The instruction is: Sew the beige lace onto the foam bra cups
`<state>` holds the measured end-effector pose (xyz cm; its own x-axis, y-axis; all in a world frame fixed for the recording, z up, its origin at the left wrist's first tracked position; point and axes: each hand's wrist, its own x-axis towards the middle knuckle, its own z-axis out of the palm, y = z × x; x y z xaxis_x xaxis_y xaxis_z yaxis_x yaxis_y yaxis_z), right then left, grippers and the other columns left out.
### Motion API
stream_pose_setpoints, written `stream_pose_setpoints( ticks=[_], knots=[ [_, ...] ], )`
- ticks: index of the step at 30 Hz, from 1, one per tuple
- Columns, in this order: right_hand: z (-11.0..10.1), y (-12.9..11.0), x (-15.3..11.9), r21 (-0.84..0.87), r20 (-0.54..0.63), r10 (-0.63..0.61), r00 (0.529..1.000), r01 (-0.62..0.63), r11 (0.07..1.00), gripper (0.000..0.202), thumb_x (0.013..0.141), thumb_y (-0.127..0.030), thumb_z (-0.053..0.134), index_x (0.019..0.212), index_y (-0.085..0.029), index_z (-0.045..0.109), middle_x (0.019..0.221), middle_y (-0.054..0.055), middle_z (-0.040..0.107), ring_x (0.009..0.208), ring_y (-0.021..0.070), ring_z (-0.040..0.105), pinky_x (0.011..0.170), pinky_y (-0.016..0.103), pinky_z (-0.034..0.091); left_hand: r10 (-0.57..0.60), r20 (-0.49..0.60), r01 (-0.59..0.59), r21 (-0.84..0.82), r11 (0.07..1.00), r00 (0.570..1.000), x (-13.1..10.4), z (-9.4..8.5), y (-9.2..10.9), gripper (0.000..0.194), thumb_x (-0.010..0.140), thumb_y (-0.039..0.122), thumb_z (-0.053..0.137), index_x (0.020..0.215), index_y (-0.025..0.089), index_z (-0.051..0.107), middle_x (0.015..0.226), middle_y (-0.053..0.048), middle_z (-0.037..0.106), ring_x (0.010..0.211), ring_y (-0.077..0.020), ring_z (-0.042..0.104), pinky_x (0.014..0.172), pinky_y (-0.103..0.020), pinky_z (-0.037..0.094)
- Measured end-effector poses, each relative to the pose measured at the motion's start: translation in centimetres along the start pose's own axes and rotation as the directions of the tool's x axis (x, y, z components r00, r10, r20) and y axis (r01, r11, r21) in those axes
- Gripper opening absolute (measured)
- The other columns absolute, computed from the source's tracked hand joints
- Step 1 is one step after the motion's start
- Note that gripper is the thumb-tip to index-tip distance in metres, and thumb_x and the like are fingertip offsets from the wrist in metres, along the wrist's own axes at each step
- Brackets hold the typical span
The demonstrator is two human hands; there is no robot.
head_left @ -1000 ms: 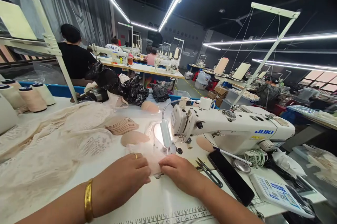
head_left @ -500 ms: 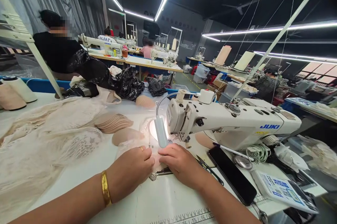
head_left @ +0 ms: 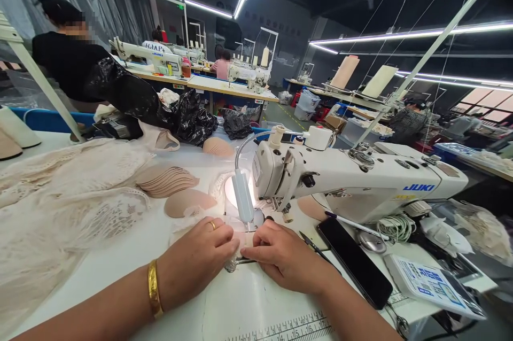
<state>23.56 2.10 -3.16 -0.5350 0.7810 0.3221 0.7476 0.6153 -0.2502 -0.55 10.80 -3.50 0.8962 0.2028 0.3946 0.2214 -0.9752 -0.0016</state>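
Note:
My left hand [head_left: 202, 253], with a ring and a gold bangle, pinches the edge of sheer pale lace fabric [head_left: 188, 226] in front of the sewing machine [head_left: 320, 175]. Close beside it, my right hand [head_left: 282, 255] has its fingers bent together at the same fabric, near the needle plate; what lies under its fingertips is hidden. A small lamp [head_left: 243, 196] on a bendy metal neck lights the needle area just beyond both hands. Beige cup pads [head_left: 167, 181] lie stacked to the left, with a single pad [head_left: 189, 203] nearer.
White lace pieces [head_left: 76, 191] cover the table's left side. To the right lie dark scissors [head_left: 316, 247], a black phone [head_left: 355, 263], a pen [head_left: 356, 225] and a white box [head_left: 435, 287]. Black plastic bags [head_left: 194, 119] sit behind. A person in black [head_left: 68, 63] sits at the far left.
The view has shifted slightly. My right hand's fingers have bent more and sit a little farther from the lamp's tip. My left hand still pinches the fabric.

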Motion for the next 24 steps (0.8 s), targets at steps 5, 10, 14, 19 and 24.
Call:
stream_pose_setpoints(
  ticks=[5, 10, 14, 19, 24],
  knots=[
    [-0.1, 0.0, 0.0, 0.024, -0.01, 0.009, 1.0, -0.009, 1.0, 0.037, 0.093, -0.003, 0.054, 0.113, -0.025, 0.075, 0.094, 0.004, 0.067, 0.087, 0.0195, 0.055, 0.07, 0.029, 0.044, -0.003, -0.015, 0.002, -0.021, 1.0, 1.0, 0.0, 0.1, 0.0, 0.026, 0.089, -0.004, 0.046, 0.087, 0.017, 0.061, 0.084, -0.005, 0.062, 0.075, -0.0228, 0.055, 0.069, -0.036, 0.048],
    [-0.1, 0.2, -0.1, 0.038, -0.004, 0.017, 1.0, -0.017, 0.999, 0.039, 0.091, -0.002, 0.053, 0.114, -0.025, 0.075, 0.093, 0.003, 0.066, 0.086, 0.0196, 0.053, 0.07, 0.029, 0.043, 0.006, -0.013, -0.007, -0.055, 0.998, 1.0, 0.0, 0.5, -0.1, 0.029, 0.087, -0.005, 0.044, 0.092, 0.017, 0.063, 0.085, -0.005, 0.063, 0.078, -0.0231, 0.056, 0.073, -0.037, 0.05],
    [-0.1, 0.2, -0.1, 0.034, -0.014, 0.013, 1.0, -0.013, 0.999, 0.038, 0.09, -0.001, 0.052, 0.111, -0.025, 0.074, 0.092, 0.003, 0.065, 0.085, 0.0197, 0.052, 0.068, 0.029, 0.043, -0.001, -0.064, -0.006, -0.109, 0.994, 0.998, -0.2, 1.4, -0.3, 0.029, 0.091, -0.002, 0.044, 0.097, 0.018, 0.065, 0.087, -0.005, 0.064, 0.077, -0.0224, 0.054, 0.075, -0.037, 0.048],
    [-0.1, -0.1, 0.1, 0.039, 0.008, 0.05, 0.999, -0.051, 0.998, 0.029, 0.099, -0.01, 0.05, 0.116, -0.024, 0.069, 0.09, 0.003, 0.063, 0.085, 0.0212, 0.052, 0.071, 0.031, 0.045, 0.003, -0.127, -0.022, -0.146, 0.989, 0.992, -0.4, 2.2, -0.7, 0.029, 0.097, 0.004, 0.044, 0.107, 0.02, 0.066, 0.105, -0.007, 0.071, 0.082, -0.022, 0.056, 0.077, -0.037, 0.046],
    [0.6, 0.1, 0.2, 0.016, -0.006, 0.102, 0.995, -0.102, 0.995, 0.023, 0.1, -0.011, 0.05, 0.107, -0.022, 0.069, 0.089, 0.004, 0.062, 0.082, 0.0211, 0.052, 0.069, 0.032, 0.043, 0.018, -0.141, -0.043, -0.177, 0.983, 0.99, 0.3, 1.9, -1.3, 0.028, 0.102, 0.009, 0.042, 0.11, 0.02, 0.067, 0.107, -0.008, 0.073, 0.079, -0.0209, 0.054, 0.077, -0.037, 0.045]
  ],
)
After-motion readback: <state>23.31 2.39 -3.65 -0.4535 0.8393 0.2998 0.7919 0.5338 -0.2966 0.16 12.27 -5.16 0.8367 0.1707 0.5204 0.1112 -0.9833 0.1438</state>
